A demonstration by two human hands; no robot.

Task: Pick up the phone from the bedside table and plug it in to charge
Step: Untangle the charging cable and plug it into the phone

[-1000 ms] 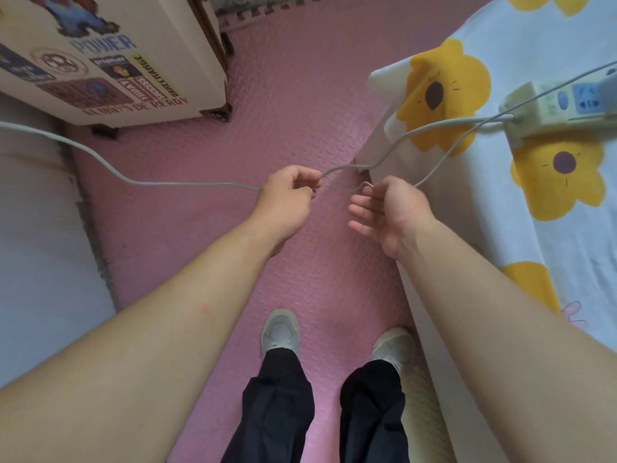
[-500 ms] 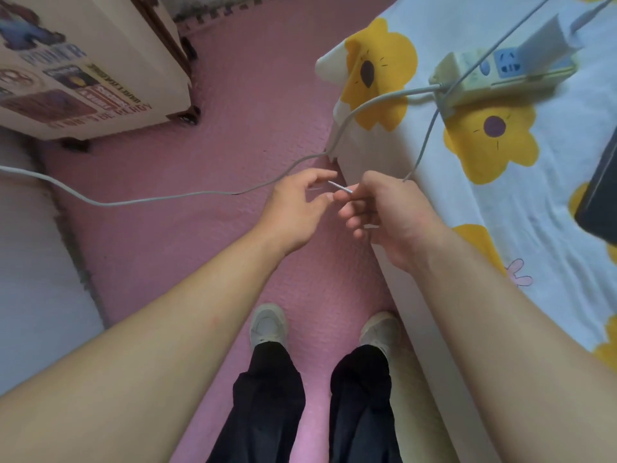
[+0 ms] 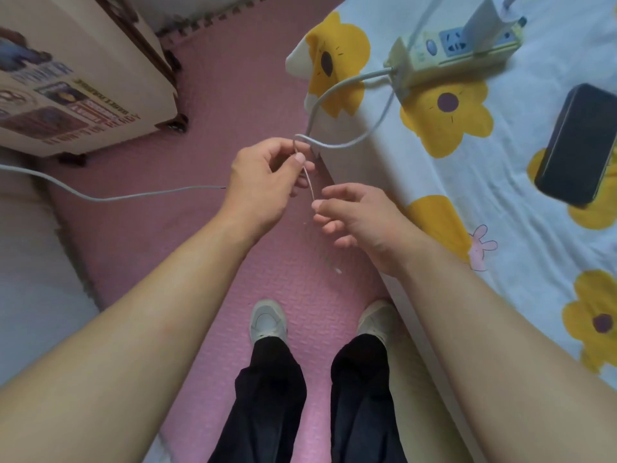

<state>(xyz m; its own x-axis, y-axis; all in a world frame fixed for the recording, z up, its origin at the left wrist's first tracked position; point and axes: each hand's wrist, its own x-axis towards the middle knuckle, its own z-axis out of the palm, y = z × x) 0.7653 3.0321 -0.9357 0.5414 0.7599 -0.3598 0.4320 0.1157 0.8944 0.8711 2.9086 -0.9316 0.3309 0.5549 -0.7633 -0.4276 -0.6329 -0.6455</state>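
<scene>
Here, at the upper left of the frame, we see one cabinet [image 3: 83, 78] plastered with stickers, and below it one grey power cord [image 3: 117, 197] trails across the pink floor mat [image 3: 233, 95]. Near the centre, our left hand [image 3: 267, 182] has its fingers [image 3: 298, 158] curled together, pinching the thin charging cable [image 3: 309, 182] just below where it loops down from the bed [image 3: 534, 195]. Just right of it and slightly lower, our right hand [image 3: 360, 215] pinches the same cable lightly at its fingertips, the other fingers loosely bent; the cable runs taut between the two hands. At the upper right, one power strip [image 3: 450, 51] lies on the flowered bedsheet with one white charger [image 3: 480, 18] plugged in. The one dark phone [image 3: 577, 145] lies on the bed at the right edge, well apart from both hands.
</scene>
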